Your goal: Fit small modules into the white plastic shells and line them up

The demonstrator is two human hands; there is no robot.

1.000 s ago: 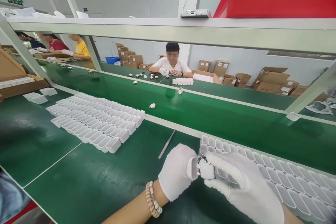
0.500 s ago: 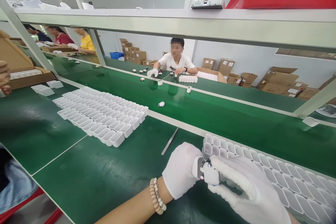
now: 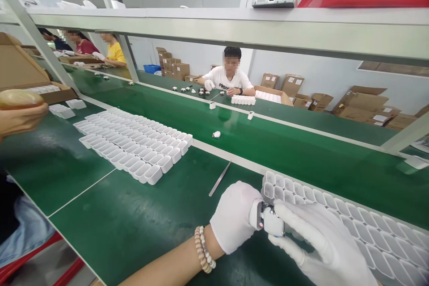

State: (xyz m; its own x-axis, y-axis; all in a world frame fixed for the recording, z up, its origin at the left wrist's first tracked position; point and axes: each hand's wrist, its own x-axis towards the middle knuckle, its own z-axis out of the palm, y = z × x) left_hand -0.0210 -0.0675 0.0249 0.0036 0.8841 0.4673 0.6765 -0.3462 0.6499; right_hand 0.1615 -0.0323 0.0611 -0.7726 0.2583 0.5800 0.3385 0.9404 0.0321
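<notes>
In white gloves, both hands meet at the lower right of the head view. My left hand point(image 3: 236, 216) is closed around a white plastic cup point(image 3: 256, 216), its open end turned to the right. Between the thumb and fingers of my right hand point(image 3: 321, 241) is a small white module point(image 3: 274, 223) with shiny metal parts along its left side. The module's left end meets the cup's mouth; how far it sits inside is hidden. Tweezers point(image 3: 220, 178) lie on the green table just beyond my left hand.
Rows of white cups point(image 3: 362, 225) stand beside and behind my right hand, with another block of cups point(image 3: 134, 145) to the left. A white part point(image 3: 216, 135) lies on the green belt point(image 3: 301, 152). Across it sits a co-worker point(image 3: 231, 78); a shelf beam point(image 3: 214, 27) spans overhead.
The view has shifted slightly, while my hands keep the same hold on cup and module. At left, another person's hand comes further in with a rounded yellowish object. The co-worker opposite has moved a gloved hand.
</notes>
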